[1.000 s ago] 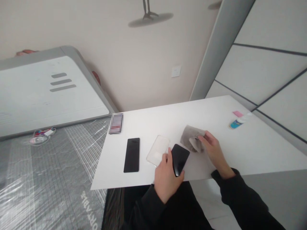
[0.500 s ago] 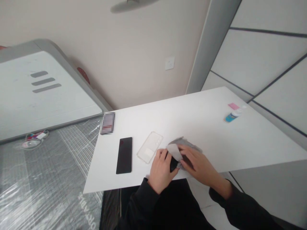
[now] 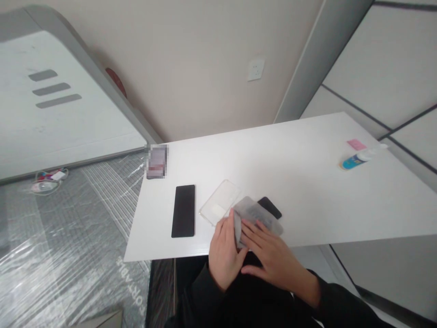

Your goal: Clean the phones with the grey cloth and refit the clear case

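Observation:
A soft grey cloth (image 3: 256, 214) is bunched between my two hands at the table's front edge, part of it blurred by motion. My left hand (image 3: 225, 255) holds a folded end of it upright along closed fingers. With its fingers laid together over the cloth and its thumb apart, my right hand (image 3: 269, 257) presses from the other side. Just beyond the cloth lies a small black rounded object (image 3: 271, 206), partly covered; its kind is unclear. A clear phone case (image 3: 218, 200) rests left of the cloth. Further left, a black smartphone (image 3: 183, 211) lies flat.
The white table (image 3: 307, 191) carries a blue-labelled bottle (image 3: 357, 160) on its side and a pink slip (image 3: 356, 144) at the right. A pixelated item (image 3: 157, 161) sits at the left back corner. Left is a plastic-wrapped mattress (image 3: 68, 237); behind, a wall with a socket (image 3: 256, 69).
The black object has left my hands and now lies on the table beyond the cloth. Both hands have come nearer the front edge with the cloth. The view has tilted down slightly.

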The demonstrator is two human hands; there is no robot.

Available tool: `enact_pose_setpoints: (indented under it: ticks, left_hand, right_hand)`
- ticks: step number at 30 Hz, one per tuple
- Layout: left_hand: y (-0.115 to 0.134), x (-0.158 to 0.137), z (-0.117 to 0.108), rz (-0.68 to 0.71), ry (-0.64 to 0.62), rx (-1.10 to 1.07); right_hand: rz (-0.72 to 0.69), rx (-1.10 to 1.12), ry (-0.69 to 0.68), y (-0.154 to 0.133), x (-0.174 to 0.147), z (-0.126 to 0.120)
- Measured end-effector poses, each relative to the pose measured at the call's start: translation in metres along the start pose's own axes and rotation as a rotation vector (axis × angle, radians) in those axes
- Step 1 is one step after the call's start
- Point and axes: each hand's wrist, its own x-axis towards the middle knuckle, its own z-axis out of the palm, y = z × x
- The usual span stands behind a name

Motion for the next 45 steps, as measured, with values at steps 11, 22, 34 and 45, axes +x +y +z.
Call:
enact_pose_setpoints:
  ticks: [11,22,34,45]
  left_hand:
    - [-0.001,0.008,0.002,-0.033,0.002,0.038]
    - [-0.007,0.007,0.007,0.002,0.013,0.055]
    - [-0.006,0.009,0.007,0.025,0.054,0.07]
    - [-0.007,0.011,0.005,0.029,0.064,0.078]
  right_hand:
    - [0.051,0.021,-0.046,-0.003,0.002,0.001]
    - [0.045,0.17,-0.091,-0.006,0.0,-0.009]
    - [0.09,-0.124,-0.066,0.02,0.002,-0.013]
    - [0.168,-0.183,-0.03,0.015,0.003,-0.007]
